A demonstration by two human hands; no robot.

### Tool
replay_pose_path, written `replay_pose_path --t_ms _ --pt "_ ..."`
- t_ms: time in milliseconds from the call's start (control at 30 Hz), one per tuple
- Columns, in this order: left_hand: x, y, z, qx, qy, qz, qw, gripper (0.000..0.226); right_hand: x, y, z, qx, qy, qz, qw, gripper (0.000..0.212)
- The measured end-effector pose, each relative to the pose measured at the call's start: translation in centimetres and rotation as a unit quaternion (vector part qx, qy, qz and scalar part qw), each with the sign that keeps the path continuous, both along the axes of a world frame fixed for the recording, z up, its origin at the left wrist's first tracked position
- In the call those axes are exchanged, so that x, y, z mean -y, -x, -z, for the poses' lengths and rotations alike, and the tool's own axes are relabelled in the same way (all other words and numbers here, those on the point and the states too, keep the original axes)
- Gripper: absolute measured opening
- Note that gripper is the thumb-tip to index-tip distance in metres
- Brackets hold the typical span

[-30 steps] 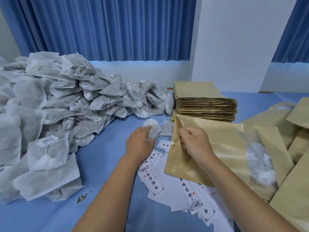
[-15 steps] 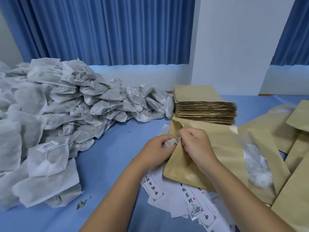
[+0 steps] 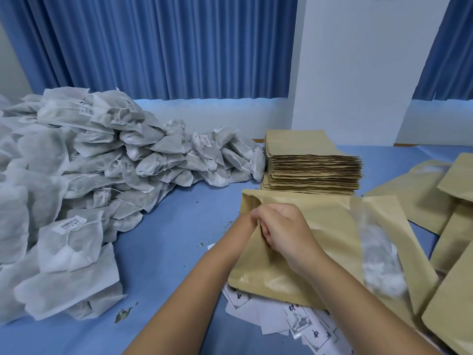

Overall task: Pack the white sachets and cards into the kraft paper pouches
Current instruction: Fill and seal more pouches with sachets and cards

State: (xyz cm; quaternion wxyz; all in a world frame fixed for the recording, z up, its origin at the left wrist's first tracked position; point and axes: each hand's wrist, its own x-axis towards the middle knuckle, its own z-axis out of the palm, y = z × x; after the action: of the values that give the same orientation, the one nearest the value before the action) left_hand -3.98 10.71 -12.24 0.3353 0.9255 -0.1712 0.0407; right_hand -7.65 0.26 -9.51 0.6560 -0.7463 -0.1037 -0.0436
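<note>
Far left: big heap of white sachets (image 3: 76,188) on the blue counter (image 3: 174,239), some with barcode labels, running back toward the blue curtain (image 3: 166,47). Dried leaf scrap (image 3: 123,313) on the counter just in front of the heap.

Centre: left hand (image 3: 250,219) is pushed into the mouth of the open pouch (image 3: 320,226). Only the wrist and back edge show, the fingers are hidden behind the kraft paper, so can't tell whether it grips anything. Right hand (image 3: 284,231) is just beside it, fingers curled over the pouch's near lip, pinching it and holding the mouth apart. The pouch lies flat on the counter, mouth to the left. Its clear window (image 3: 378,262) shows white sachet material already inside.

Printed cards (image 3: 297,321) lie loose under and in front of the pouch, partly covered by it.

Behind the pouch: pouch stack (image 3: 312,170), flat and empty, touching the sachet heap's right end.

Right edge: several more kraft pouches (image 3: 422,201), overlapping each other on the counter.
</note>
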Motion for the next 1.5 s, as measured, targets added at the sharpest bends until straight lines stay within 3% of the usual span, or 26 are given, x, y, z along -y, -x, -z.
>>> replay_pose_path --t_ms 67,100,200,267,367,467,600,700,767,833,900,967,1033,1100,1233,1333,1433,1500 --pt "-0.5 0.5 -1.0 -0.009 0.003 0.028 1.000 0.032 0.2 -0.3 0.0 -0.014 -0.021 0.014 1.000 0.052" --pt "-0.7 1.1 -1.6 -0.055 0.071 0.042 0.995 0.028 0.3 -0.4 -0.1 -0.022 -0.031 0.022 0.999 0.052" --pt "-1.9 2.1 -2.3 -0.131 0.159 0.121 0.971 0.028 0.7 -0.6 -0.2 -0.028 -0.046 0.026 0.998 0.051" --pt "-2.4 1.9 -2.1 -0.086 0.218 0.070 0.970 0.027 0.8 -0.6 -0.4 -0.021 -0.049 0.026 0.998 0.052" --pt "-2.1 1.8 -2.2 -0.016 0.106 0.014 0.994 0.019 0.9 -0.6 -0.4 -0.019 -0.047 0.030 0.998 0.051" --pt "-1.4 2.3 -2.3 -0.069 0.004 0.086 0.994 0.032 0.7 -0.5 -0.2 -0.018 -0.028 0.012 0.999 0.050" --pt "-0.5 2.2 -1.9 -0.154 -0.028 0.155 0.976 0.041 0.6 -0.3 -0.1 -0.016 -0.003 -0.024 1.000 0.050" --pt "-0.3 2.0 -1.7 -0.163 -0.030 0.139 0.976 0.022 0.9 -0.6 -0.2 0.006 0.032 0.003 0.999 0.037" --pt "-0.8 2.1 -2.0 -0.177 0.069 0.121 0.974 0.020 1.4 -1.0 -0.1 0.055 0.083 0.050 0.994 0.042" --pt "-1.8 2.0 -2.6 -0.229 0.245 0.102 0.937 0.023 2.2 -1.4 0.0 0.088 0.138 0.102 0.981 0.048" --pt "-3.2 1.4 -2.7 -0.219 0.336 0.026 0.916 0.017 3.1 -1.9 0.1 0.084 0.167 0.157 0.970 0.048" --pt "-4.3 0.6 -2.0 -0.156 0.278 -0.081 0.944 0.014 3.8 -2.3 0.1 0.069 0.174 0.188 0.964 0.049" --pt "-4.8 0.2 -1.1 -0.084 0.109 -0.149 0.979 0.011 4.1 -2.6 0.3 0.062 0.183 0.190 0.963 0.049" --pt "-4.7 0.3 -0.5 -0.081 0.027 -0.144 0.986 0.013 4.2 -2.6 0.5 0.062 0.202 0.184 0.960 0.048" --pt "-3.2 0.2 0.5 -0.050 -0.137 -0.126 0.981 0.045 3.7 -2.5 1.0 0.074 0.242 0.171 0.952 0.048" --pt "-2.0 0.2 1.3 -0.008 -0.177 -0.084 0.981 0.047 3.6 -2.5 1.2 0.068 0.252 0.163 0.951 0.049" --pt "-1.3 0.2 1.4 0.022 -0.162 -0.053 0.985 0.011 3.7 -2.6 1.3 0.064 0.252 0.161 0.952 0.047" --pt "-1.5 0.2 1.3 0.049 -0.140 -0.063 0.987 0.007 3.8 -2.6 1.3 0.064 0.249 0.161 0.953 0.047"
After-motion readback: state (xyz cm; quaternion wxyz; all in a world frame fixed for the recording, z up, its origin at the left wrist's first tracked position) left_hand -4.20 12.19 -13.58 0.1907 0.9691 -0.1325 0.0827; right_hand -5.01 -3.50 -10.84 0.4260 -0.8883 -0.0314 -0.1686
